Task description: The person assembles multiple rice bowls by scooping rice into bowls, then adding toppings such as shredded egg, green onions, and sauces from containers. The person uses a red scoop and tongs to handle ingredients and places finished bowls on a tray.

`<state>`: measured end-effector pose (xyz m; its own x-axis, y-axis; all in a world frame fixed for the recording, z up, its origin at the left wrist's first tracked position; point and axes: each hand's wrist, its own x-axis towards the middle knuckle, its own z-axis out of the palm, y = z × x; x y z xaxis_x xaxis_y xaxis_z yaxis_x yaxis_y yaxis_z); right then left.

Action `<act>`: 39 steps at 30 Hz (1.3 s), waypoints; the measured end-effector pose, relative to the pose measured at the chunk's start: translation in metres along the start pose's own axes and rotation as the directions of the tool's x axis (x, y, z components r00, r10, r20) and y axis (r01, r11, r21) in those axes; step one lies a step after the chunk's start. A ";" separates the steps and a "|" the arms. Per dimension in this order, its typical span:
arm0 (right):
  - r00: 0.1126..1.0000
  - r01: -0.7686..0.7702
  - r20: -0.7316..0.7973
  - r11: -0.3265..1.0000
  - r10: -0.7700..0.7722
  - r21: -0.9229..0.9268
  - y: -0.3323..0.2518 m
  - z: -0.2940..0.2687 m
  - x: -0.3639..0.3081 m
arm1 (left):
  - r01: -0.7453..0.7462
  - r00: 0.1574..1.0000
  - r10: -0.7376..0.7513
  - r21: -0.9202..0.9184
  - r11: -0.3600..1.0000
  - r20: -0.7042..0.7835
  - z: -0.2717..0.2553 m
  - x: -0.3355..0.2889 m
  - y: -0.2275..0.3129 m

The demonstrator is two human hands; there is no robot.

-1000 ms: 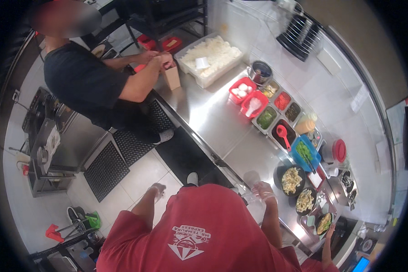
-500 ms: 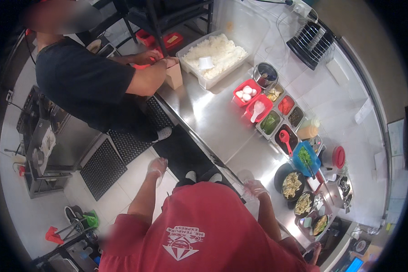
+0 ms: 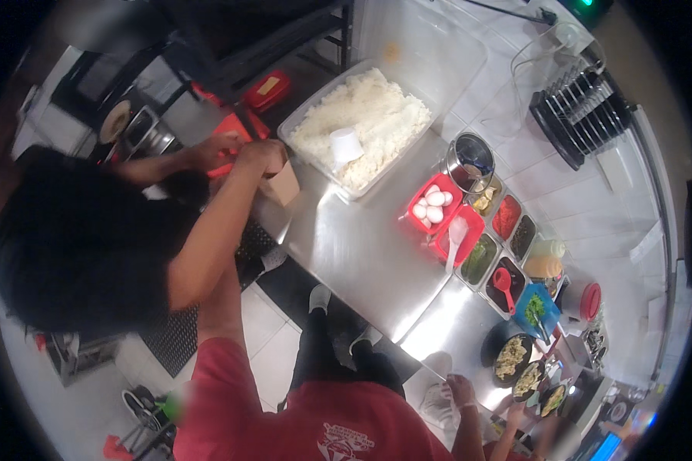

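Observation:
My right hand (image 3: 461, 390), in a thin clear glove, is by the counter's near edge, left of the bowls. Its fingers look loosely bent and apart, with nothing visible in them. My left forearm (image 3: 221, 307) reaches up from the red sleeve and passes behind a co-worker's arm (image 3: 207, 246), which hides my left hand. At the counter's far left corner, the co-worker's hands (image 3: 265, 157) are at a brown paper box (image 3: 281, 184). Three dark bowls (image 3: 513, 359) of food stand on the counter, just right of my right hand.
A clear tub of rice (image 3: 377, 115) with a white cup (image 3: 346, 144) in it stands at the back. Red containers, one with eggs (image 3: 434, 203), and several metal pans (image 3: 480, 260) line the wall side. A blue tray of greens (image 3: 537, 309) and another person's hand (image 3: 515, 415) are at right.
My view has moved toward the rice tub and the co-worker, whose arm now covers my left hand. My right hand sits lower in the picture, by the bowls.

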<state>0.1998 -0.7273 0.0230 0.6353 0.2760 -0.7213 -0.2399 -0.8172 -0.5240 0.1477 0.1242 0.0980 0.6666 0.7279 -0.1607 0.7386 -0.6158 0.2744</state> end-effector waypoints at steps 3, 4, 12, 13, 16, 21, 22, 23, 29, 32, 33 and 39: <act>0.998 0.054 0.017 0.994 -0.053 -0.093 -0.010 0.016 -0.027 | -0.065 0.993 0.067 -0.017 0.998 0.101 0.002 0.056 -0.009; 1.000 0.007 0.007 0.998 -0.007 -0.055 -0.009 0.028 -0.044 | -0.097 0.984 0.102 -0.037 0.995 0.144 0.008 0.073 -0.006; 0.939 -0.343 0.013 0.932 0.344 0.115 -0.115 0.079 -0.068 | -0.140 0.963 0.166 -0.130 0.981 0.214 0.025 0.098 0.001; 0.920 -0.392 0.028 0.910 0.392 0.134 -0.149 0.073 -0.067 | -0.127 0.967 0.155 -0.144 0.981 0.201 0.026 0.091 -0.001; 0.963 -0.268 0.017 0.963 0.267 0.019 -0.155 0.062 -0.061 | -0.043 0.991 0.069 -0.214 0.976 0.116 0.030 0.057 -0.007; 0.999 0.048 0.025 0.974 -0.043 -0.223 -0.124 0.076 -0.079 | 0.194 0.979 -0.158 -0.357 0.914 0.127 0.068 -0.046 0.025; 0.998 0.063 0.014 0.972 -0.062 -0.226 -0.126 0.076 -0.082 | 0.211 0.973 -0.160 -0.363 0.908 0.166 0.077 -0.064 0.035; 0.998 0.054 -0.007 0.974 -0.057 -0.221 -0.133 0.076 -0.089 | 0.201 0.970 -0.136 -0.351 0.915 0.202 0.086 -0.080 0.047; 0.967 -0.242 -0.075 0.969 0.245 0.049 -0.099 0.067 -0.112 | -0.354 0.870 0.428 -0.296 0.887 0.245 0.117 -0.089 0.173; 0.961 -0.239 -0.116 0.966 0.250 0.099 -0.069 0.069 -0.134 | -0.567 0.789 0.585 -0.145 0.811 0.187 0.133 -0.094 0.239; 0.958 -0.243 -0.123 0.961 0.259 0.130 -0.056 0.071 -0.141 | -0.648 0.744 0.649 -0.065 0.759 0.158 0.137 -0.096 0.262; 0.881 -0.402 -0.203 0.902 0.428 0.159 0.061 0.094 -0.219 | -0.711 0.669 0.739 -0.222 0.667 0.078 0.172 -0.105 0.338</act>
<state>-0.0228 -0.7902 0.1067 0.6054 -0.2094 -0.7678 -0.5882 -0.7677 -0.2544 0.3449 -0.2120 0.0440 0.9997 0.0079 0.0214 -0.0041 -0.8615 0.5077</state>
